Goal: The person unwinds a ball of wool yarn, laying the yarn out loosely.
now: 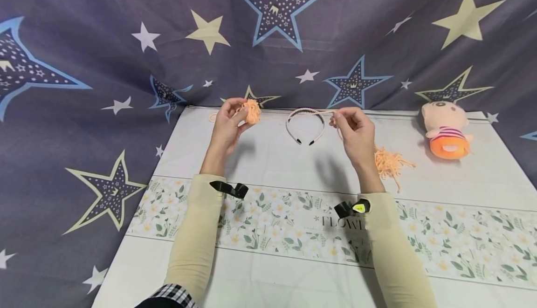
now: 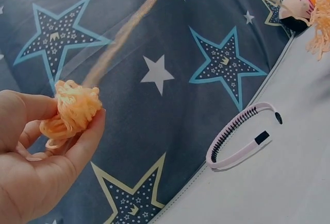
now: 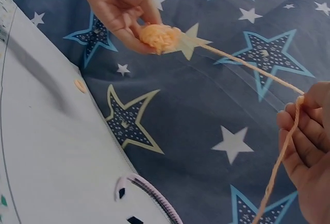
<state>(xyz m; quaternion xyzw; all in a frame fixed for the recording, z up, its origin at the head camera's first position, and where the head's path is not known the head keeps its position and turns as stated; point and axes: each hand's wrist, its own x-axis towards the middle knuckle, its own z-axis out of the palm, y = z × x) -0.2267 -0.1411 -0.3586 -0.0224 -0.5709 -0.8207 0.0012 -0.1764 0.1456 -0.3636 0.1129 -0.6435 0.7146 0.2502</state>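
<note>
Between the thumb and fingers of my left hand (image 1: 228, 124) is a small bundle of orange yarn (image 1: 252, 112), its loops bunched at the fingertips. A single strand of yarn (image 3: 247, 65) runs taut from the bundle across to my right hand (image 1: 356, 131). There the thumb and forefinger pinch it, and its loose end hangs down past the palm in the right wrist view. Both hands are raised over the far part of the table. Behind and between them lies a pale pink headband (image 1: 305, 110) with dark inner teeth and black tips.
A loose heap of orange yarn (image 1: 390, 162) lies beside the right wrist. At the far right sits a plush doll (image 1: 445, 130) in orange and stripes. A small orange ring (image 3: 80, 86) lies near the table's back edge. Star-patterned cloth (image 1: 277, 61) hangs behind the table.
</note>
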